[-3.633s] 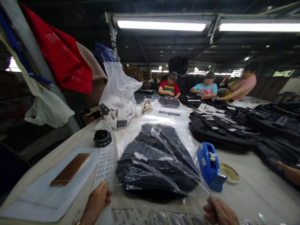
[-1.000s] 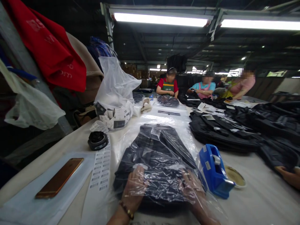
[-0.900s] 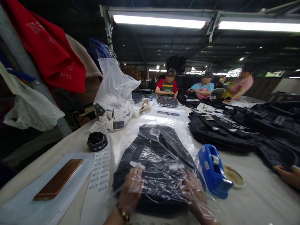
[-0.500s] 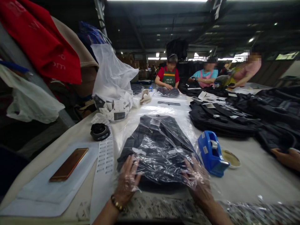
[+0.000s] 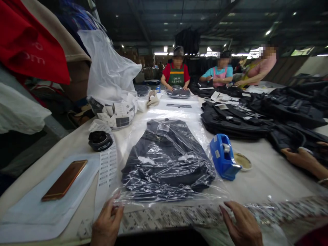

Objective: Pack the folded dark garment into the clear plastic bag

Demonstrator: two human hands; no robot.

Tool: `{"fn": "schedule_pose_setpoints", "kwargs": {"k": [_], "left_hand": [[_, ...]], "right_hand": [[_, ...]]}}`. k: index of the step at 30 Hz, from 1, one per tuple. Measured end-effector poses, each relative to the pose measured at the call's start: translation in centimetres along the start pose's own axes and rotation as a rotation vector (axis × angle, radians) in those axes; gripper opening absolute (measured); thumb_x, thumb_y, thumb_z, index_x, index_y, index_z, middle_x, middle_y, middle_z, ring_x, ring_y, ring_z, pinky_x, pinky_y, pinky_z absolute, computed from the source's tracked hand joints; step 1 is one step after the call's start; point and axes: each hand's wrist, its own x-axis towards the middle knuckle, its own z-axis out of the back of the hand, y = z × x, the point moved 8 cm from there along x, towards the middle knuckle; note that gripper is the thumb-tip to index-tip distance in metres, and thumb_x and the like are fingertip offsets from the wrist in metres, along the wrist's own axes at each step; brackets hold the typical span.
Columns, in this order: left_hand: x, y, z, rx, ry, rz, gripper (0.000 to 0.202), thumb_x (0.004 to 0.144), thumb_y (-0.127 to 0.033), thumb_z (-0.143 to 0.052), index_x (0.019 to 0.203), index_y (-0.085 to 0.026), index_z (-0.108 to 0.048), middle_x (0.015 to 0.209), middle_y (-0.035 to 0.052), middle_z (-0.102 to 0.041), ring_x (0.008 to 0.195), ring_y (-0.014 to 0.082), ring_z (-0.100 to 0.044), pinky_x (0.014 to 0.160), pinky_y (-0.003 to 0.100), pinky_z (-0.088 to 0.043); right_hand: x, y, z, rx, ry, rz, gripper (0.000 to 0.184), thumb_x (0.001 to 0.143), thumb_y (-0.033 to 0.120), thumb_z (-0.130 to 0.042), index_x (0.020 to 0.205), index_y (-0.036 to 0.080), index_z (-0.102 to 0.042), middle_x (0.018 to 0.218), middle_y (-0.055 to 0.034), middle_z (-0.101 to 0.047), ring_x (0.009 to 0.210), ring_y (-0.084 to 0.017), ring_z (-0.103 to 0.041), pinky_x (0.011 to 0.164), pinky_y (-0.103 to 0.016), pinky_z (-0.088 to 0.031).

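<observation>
The left hand pinches the near edge of the clear bag at 7 o'clock; the right hand rests spread beside it at 5. Inside lies the folded dark garment: soft, light, and slippery under film, so I'd grip by the corners.

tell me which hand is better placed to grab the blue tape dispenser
Right. The right hand rests at the bag's near right corner, on the same side as the blue tape dispenser, with bare table between. The left hand pinches the plastic bag at its left corner, across the garment.
</observation>
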Motion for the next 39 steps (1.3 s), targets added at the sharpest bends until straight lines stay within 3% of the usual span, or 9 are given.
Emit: {"fn": "schedule_pose_setpoints", "kwargs": {"k": [2,5,10,17,22,26,30,33,39], "left_hand": [[-0.6,0.5,-2.5,-0.106,0.069,0.256,0.024,0.057,-0.019,-0.075,0.079,-0.017,-0.064,0.062,0.0046,-0.067,0.052,0.0217,-0.063,0.048,0.029,-0.053],[-2.4,0.0,-7.1,-0.425,0.136,0.559,0.017,0.063,-0.011,-0.069,0.076,-0.014,-0.059,0.066,0.0048,-0.066,0.058,0.0197,-0.064,0.050,0.027,-0.052],[-4.5,-1.1,-10.1,-0.608,0.126,0.774,0.014,0.066,0.005,-0.056,0.064,-0.009,-0.055,0.064,0.0062,-0.064,0.060,0.0184,-0.063,0.061,0.034,-0.056],[-5.8,-1.4,-10.7,-0.647,0.160,0.883,0.013,0.073,0.001,-0.057,0.072,-0.012,-0.056,0.070,0.0041,-0.065,0.068,0.0190,-0.064,0.066,0.040,-0.056],[-6.7,-1.1,-11.5,-0.733,0.136,1.096,0.017,0.078,-0.001,-0.047,0.068,-0.013,-0.054,0.069,0.0033,-0.063,0.067,0.0172,-0.064,0.073,0.042,-0.054],[-6.7,-2.5,-12.8,-0.864,0.121,1.100,0.021,0.076,-0.002,-0.040,0.064,-0.015,-0.052,0.068,0.0032,-0.061,0.071,0.0190,-0.063,0.078,0.049,-0.052],[-6.4,-4.4,-14.4,-0.999,0.080,1.032,0.021,0.075,-0.001,-0.039,0.069,-0.015,-0.053,0.072,0.0040,-0.060,0.072,0.0169,-0.062,0.071,0.038,-0.055],[-5.6,-6.0,-15.2,-1.060,0.023,0.976,0.020,0.080,-0.001,-0.042,0.075,-0.016,-0.054,0.072,0.0014,-0.059,0.067,0.0128,-0.059,0.061,0.029,-0.053],[-3.9,-9.0,-16.5,-1.084,0.069,0.961,0.011,0.084,-0.009,-0.049,0.079,-0.017,-0.056,0.073,-0.0006,-0.059,0.065,0.0120,-0.057,0.049,0.022,-0.045]], "right_hand": [[0.4,-2.0,0.0,-0.012,-0.051,-0.303,0.050,0.077,0.059,-0.050,0.102,0.016,-0.056,0.084,-0.0107,-0.061,0.077,-0.025,-0.060,0.071,-0.041,-0.049],[0.5,-3.6,-1.6,0.041,0.003,-0.632,0.082,0.067,0.074,-0.045,0.120,0.011,-0.045,0.096,-0.0133,-0.058,0.076,-0.026,-0.058,0.070,-0.042,-0.049],[0.9,-4.1,-4.2,0.209,0.210,-0.886,0.077,0.062,0.069,-0.048,0.118,0.015,-0.048,0.084,-0.0081,-0.063,0.073,-0.026,-0.061,0.071,-0.040,-0.047],[1.4,-4.5,-4.5,0.405,0.137,-0.924,0.049,0.062,0.062,-0.051,0.087,0.020,-0.061,0.087,-0.0084,-0.067,0.078,-0.025,-0.061,0.077,-0.038,-0.045],[1.4,-4.4,-4.4,0.398,0.091,-0.908,0.044,0.064,0.060,-0.049,0.080,0.021,-0.063,0.081,-0.0057,-0.067,0.069,-0.023,-0.060,0.072,-0.037,-0.045],[1.4,-4.2,-4.6,0.442,0.110,-0.912,0.040,0.067,0.059,-0.050,0.078,0.022,-0.061,0.065,-0.0014,-0.065,0.061,-0.021,-0.059,0.063,-0.033,-0.044],[1.5,-4.0,-4.7,0.538,0.083,-0.957,0.039,0.066,0.057,-0.052,0.080,0.021,-0.057,0.060,0.0000,-0.062,0.057,-0.020,-0.059,0.059,-0.031,-0.045],[1.4,-4.2,-4.7,0.567,0.028,-1.035,0.049,0.061,0.053,-0.057,0.095,0.018,-0.054,0.068,-0.0025,-0.065,0.056,-0.020,-0.058,0.055,-0.031,-0.046],[0.6,-4.6,-6.0,0.700,-0.011,-1.169,0.067,0.057,0.046,-0.064,0.113,0.014,-0.045,0.058,0.0013,-0.061,0.045,-0.017,-0.053,0.040,-0.027,-0.039]]}}
